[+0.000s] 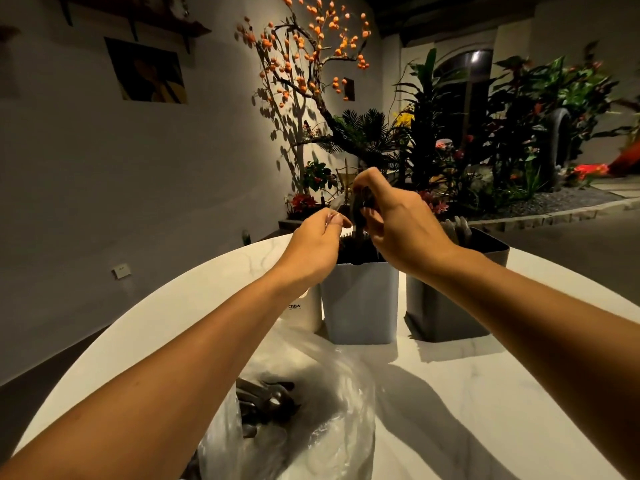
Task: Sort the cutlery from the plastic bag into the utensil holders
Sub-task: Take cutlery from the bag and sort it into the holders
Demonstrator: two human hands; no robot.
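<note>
Head view: right hand (391,216) pinched dark cutlery (360,209) over the middle grey holder (360,303); left hand (318,240) hovered beside, fingers loosely curled, holding nothing. More pieces sat in the plastic bag (311,410), near on the worktop (485,393). Probably light, stiff, slippery; grip handles.

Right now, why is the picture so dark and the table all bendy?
Head view: a warm spotlight hits the orange-berried tree while the wall stays dim; both arms cast hard shadows on the white table; the wide lens curves its edge.
</note>
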